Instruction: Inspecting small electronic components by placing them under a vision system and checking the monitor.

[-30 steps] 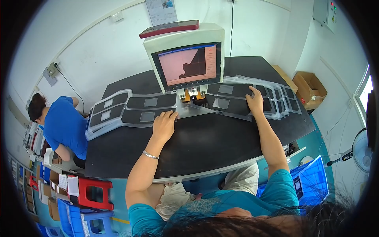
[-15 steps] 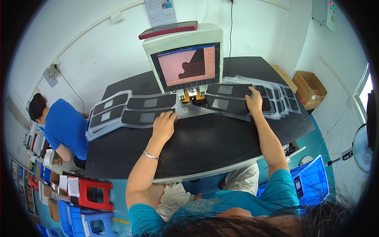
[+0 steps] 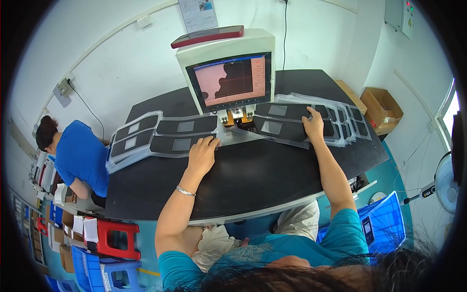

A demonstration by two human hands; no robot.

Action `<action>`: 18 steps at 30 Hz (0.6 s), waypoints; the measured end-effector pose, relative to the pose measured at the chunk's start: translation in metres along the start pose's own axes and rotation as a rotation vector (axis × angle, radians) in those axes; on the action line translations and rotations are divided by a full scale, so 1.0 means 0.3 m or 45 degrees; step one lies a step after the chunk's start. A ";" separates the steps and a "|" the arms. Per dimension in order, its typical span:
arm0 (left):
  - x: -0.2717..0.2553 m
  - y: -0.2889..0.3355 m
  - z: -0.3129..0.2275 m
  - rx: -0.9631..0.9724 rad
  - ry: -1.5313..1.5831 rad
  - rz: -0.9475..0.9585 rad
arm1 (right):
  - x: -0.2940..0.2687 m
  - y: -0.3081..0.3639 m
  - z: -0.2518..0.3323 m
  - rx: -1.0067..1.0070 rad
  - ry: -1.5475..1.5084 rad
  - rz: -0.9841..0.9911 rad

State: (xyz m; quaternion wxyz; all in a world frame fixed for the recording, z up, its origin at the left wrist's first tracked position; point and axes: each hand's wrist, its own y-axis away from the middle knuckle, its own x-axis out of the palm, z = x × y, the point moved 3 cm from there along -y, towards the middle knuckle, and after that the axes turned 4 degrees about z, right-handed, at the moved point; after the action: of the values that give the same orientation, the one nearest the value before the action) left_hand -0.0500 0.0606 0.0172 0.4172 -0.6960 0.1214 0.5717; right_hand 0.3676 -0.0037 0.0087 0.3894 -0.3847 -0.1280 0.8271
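Observation:
A clear plastic sheet with black panels (image 3: 170, 127) lies across the table and passes under the head of a desktop machine (image 3: 226, 41). Each panel has a pale rectangular window. My left hand (image 3: 201, 155) grips the sheet's near edge left of the machine, its fingertips bent onto the film. My right hand (image 3: 314, 125) has hold of the sheet right of the machine, fingers pressed on a black panel. Between my hands sit two orange brackets (image 3: 246, 117) below the screen (image 3: 228, 80), which shows a dark, round-lobed outline on pink.
Similar sheets fan out in stacks at the table's left (image 3: 121, 158) and right (image 3: 348, 121). A red-edged phone-like slab (image 3: 209, 37) lies on the machine. A cardboard box (image 3: 382, 109) and fan (image 3: 445, 182) stand right. A co-worker in blue (image 3: 80, 155) and red stool (image 3: 116, 238) are left.
The dark outline on the screen has shifted and now fills more of its middle, with a separate dark lobe at lower left. My hands look almost unmoved.

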 end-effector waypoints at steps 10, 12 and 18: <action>-0.004 0.000 -0.008 0.022 0.009 0.016 | 0.006 0.008 0.002 -0.005 0.026 -0.035; -0.001 0.000 -0.007 0.024 0.009 0.016 | 0.007 0.007 0.006 0.002 0.025 -0.029; 0.003 -0.001 -0.002 0.027 0.007 0.003 | -0.001 0.005 0.009 0.065 0.009 0.000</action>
State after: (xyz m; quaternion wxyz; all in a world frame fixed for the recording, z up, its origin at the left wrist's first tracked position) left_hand -0.0491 0.0606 0.0165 0.4236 -0.6929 0.1292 0.5690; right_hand 0.3648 -0.0048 0.0099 0.3995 -0.3775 -0.1054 0.8287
